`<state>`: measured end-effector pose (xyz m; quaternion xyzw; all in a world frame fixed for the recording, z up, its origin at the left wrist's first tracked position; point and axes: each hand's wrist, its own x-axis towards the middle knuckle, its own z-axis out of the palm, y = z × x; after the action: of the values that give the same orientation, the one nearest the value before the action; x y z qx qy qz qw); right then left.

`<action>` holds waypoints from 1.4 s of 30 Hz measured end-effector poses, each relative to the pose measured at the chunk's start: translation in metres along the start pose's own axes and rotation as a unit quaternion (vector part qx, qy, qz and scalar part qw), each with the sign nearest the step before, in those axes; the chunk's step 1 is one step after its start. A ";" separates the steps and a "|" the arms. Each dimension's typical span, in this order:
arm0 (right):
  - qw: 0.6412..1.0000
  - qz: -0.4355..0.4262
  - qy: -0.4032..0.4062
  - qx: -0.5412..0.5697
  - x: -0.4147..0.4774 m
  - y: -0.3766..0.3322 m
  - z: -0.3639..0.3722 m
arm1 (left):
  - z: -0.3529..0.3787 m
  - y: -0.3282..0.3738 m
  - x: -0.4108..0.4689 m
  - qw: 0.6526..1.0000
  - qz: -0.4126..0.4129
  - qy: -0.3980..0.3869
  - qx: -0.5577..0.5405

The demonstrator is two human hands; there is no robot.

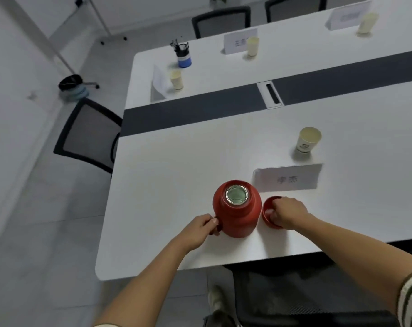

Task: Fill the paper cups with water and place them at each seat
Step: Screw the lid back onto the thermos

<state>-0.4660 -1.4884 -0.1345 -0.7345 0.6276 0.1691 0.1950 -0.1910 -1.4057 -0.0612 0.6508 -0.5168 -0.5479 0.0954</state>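
Left fingers (211, 223) grip handle (219, 227) of uncapped red metal flask (236, 215); right fingers (274, 215) pinch round red lid (268, 202) on white desk (172, 185). Cream paper cup (308, 140) stands beyond name card (287, 178). Jerky lift could slosh water out.

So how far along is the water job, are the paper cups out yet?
Done: a pale paper cup stands beside the nearest white name card, three more cups across the white table. Water inside: cannot tell. In hand: the left hand grips the open red thermos flask's handle; the right hand holds its round red lid. Left: probably capping the flask.
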 end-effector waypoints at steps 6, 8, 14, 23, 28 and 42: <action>0.978 -0.028 0.097 0.184 -0.018 0.005 -0.063 | -0.006 -0.002 0.001 1.000 -0.005 -0.019 -0.011; 0.953 -0.058 0.146 0.259 -0.029 0.002 -0.096 | -0.006 -0.001 0.002 1.000 0.003 -0.018 -0.014; 0.925 -0.187 0.111 0.311 -0.061 -0.040 -0.157 | -0.006 -0.006 0.004 0.999 0.023 -0.021 -0.012; 0.963 -0.249 0.096 0.039 -0.070 -0.083 -0.156 | -0.010 -0.011 0.005 0.998 0.042 -0.033 -0.022; 0.962 -0.257 0.089 -0.024 -0.069 -0.098 -0.153 | -0.010 -0.013 0.006 0.998 0.046 -0.033 -0.040; 0.964 -0.233 0.124 0.043 -0.071 -0.091 -0.134 | -0.008 -0.017 0.002 0.997 0.057 -0.019 -0.056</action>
<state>-0.3867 -1.4818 0.0238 -0.8666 0.4650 -0.0006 0.1809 -0.1752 -1.4038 -0.0711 0.6035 -0.5234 -0.5819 0.1524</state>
